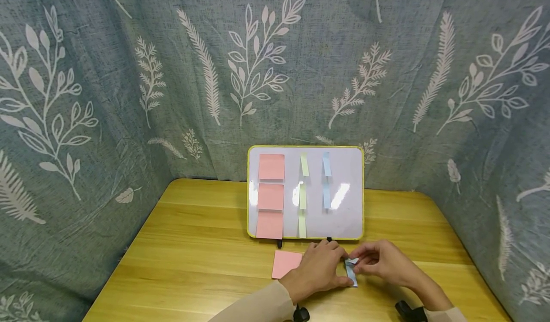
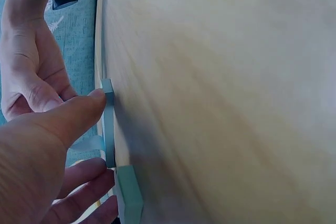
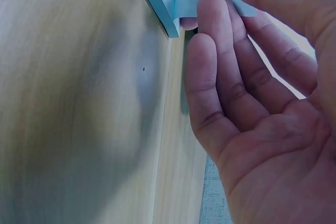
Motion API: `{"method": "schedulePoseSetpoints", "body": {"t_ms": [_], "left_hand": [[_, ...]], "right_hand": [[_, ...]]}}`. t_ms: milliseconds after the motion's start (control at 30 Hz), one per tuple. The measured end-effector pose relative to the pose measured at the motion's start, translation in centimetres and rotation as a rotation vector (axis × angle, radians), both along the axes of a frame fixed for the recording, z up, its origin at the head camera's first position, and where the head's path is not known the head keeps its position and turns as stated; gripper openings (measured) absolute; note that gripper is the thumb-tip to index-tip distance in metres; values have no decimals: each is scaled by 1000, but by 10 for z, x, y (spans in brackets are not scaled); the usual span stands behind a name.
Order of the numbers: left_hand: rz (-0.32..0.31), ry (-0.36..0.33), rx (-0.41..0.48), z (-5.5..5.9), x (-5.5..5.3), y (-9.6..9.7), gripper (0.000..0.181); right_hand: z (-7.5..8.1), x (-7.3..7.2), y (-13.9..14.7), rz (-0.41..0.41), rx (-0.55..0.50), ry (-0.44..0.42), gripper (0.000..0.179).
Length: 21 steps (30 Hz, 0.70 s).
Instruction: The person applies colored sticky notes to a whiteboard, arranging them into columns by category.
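Note:
A narrow blue sticky-note pad (image 1: 351, 277) lies on the table below the whiteboard. My left hand (image 1: 319, 268) holds it down, thumb at the near end and fingers around the far end. With thumb and index finger, my right hand (image 1: 386, 264) pinches the top blue sheet (image 3: 191, 2), which curls up from the pad and is still joined at one end. Beside the left fingertips is a green sticky-note pad (image 2: 130, 194), hidden under that hand in the head view. A pink sticky-note pad (image 1: 285, 264) is left of the left hand, partly covered by it.
A yellow-framed whiteboard (image 1: 343, 226) stands behind the hands on small dark feet. Pink notes (image 1: 271, 197) form its left column, green notes (image 1: 302, 196) the middle one, and two blue notes (image 1: 327, 196) the right. Patterned curtains (image 1: 266, 74) surround the wooden table (image 1: 193, 245).

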<state>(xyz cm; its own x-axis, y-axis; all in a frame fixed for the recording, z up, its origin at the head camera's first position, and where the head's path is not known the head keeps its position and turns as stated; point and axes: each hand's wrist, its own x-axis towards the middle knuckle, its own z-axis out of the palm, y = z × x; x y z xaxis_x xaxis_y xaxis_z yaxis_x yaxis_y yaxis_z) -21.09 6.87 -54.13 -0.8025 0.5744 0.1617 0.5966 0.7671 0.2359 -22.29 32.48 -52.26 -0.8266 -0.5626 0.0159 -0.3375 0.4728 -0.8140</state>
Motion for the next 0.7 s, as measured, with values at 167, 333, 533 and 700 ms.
{"method": "schedulePoseSetpoints", "body": {"t_ms": [167,333,533,700], "left_hand": [[5,-13,-2,1,0,0,62],[8,-15,-17,2,0,1,61],[22,-24,-33,2,0,2,63],[30,-43,-32,3,0,2,65]], "right_hand": [[2,2,-4,-55,33,75,10],[3,2,-5,-108,55,128,8],[3,1,-6,-167,70,145,7],[4,0,-8,-225,102,168,6]]}}
